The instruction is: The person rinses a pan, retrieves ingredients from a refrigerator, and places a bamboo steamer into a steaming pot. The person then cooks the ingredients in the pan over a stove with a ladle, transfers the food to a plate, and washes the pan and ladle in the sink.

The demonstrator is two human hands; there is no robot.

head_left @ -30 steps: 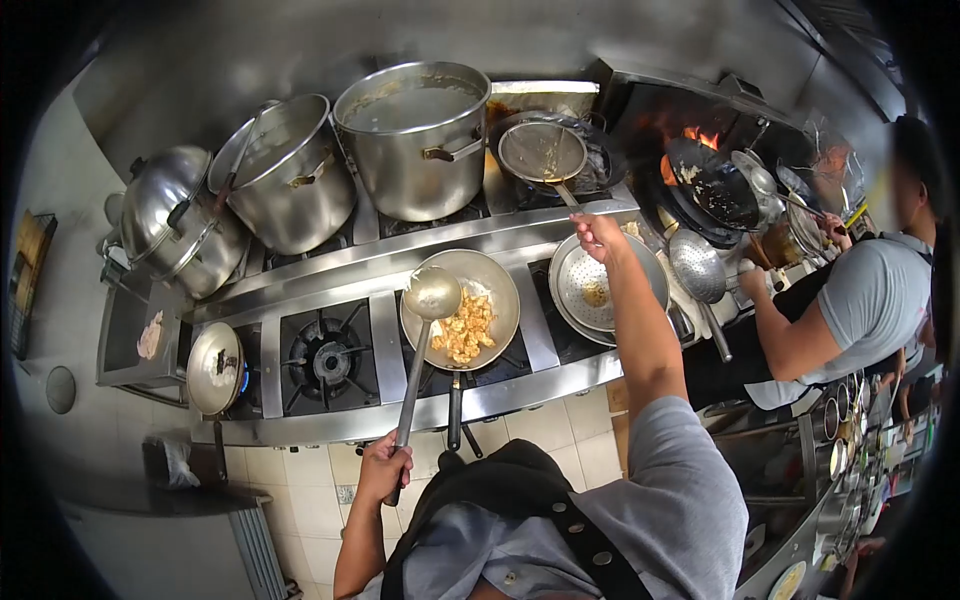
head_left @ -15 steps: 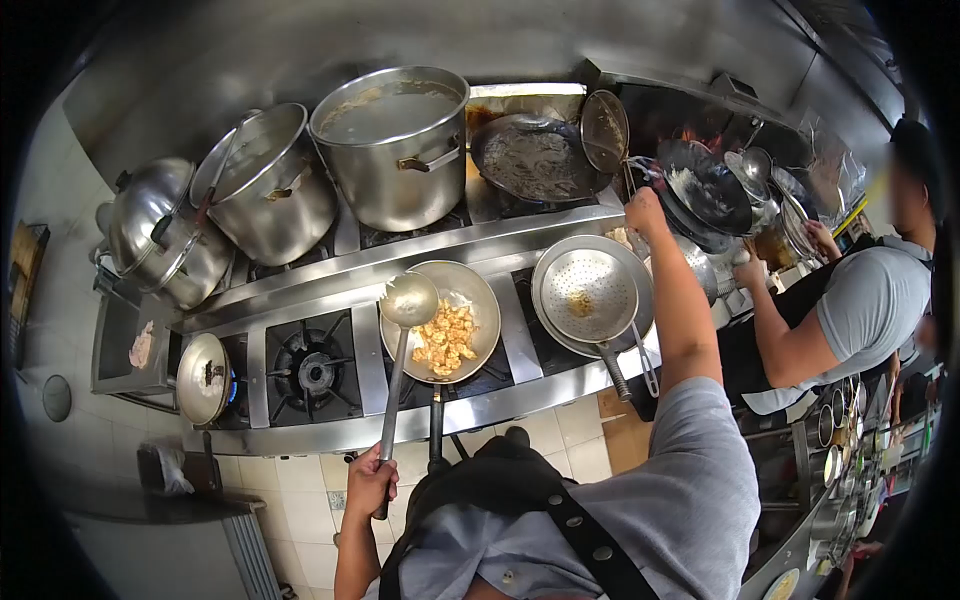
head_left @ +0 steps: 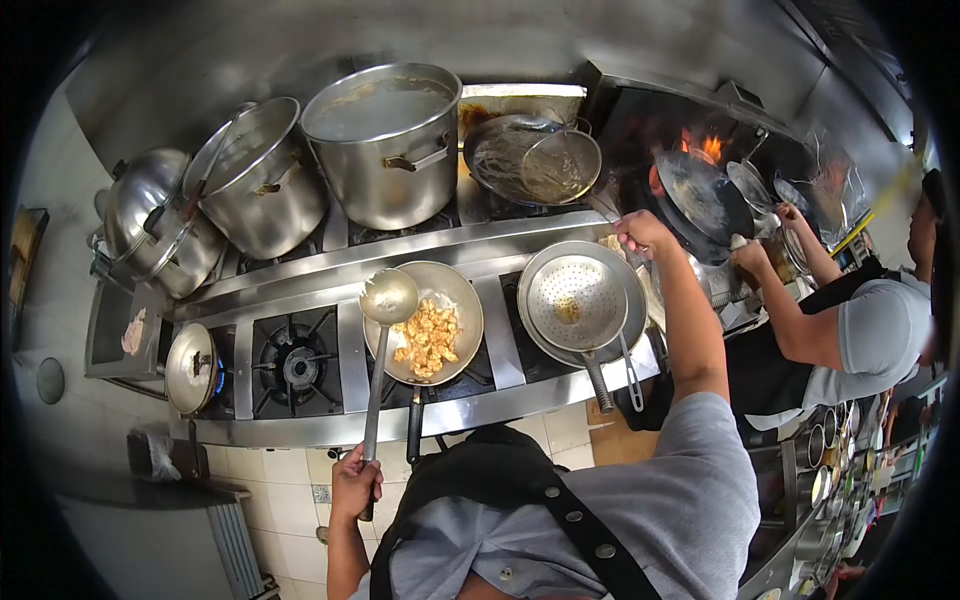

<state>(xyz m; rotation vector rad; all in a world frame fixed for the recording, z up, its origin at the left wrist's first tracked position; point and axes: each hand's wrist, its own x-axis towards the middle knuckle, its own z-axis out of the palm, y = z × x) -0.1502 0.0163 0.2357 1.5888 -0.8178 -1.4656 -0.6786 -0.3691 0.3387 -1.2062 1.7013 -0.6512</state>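
The left hand [head_left: 355,485] is closed around the handle of a long-handled metal ladle [head_left: 388,297]. Its round bowl looks dull and smeared, and sits ahead of the hand over the near-left part of a round, pale-lined frying pan [head_left: 471,305] holding golden-brown chunks of food [head_left: 428,340]. The ladle's long axis runs forward from the hand, leaning slightly right, bowl end away from the body.

The right hand [head_left: 646,234] grips the handle end of a round wire-mesh strainer [head_left: 562,166], which points forward and left from that hand, its mesh over a dark, wet-looking wok [head_left: 497,143].

A perforated steel strainer [head_left: 576,296] lies between the two hands, nearer the right. Beyond the pan, a raised steel ledge [head_left: 400,245] crosses in front of a tall steel stockpot [head_left: 385,165]. A co-worker [head_left: 860,320] stands to the right.
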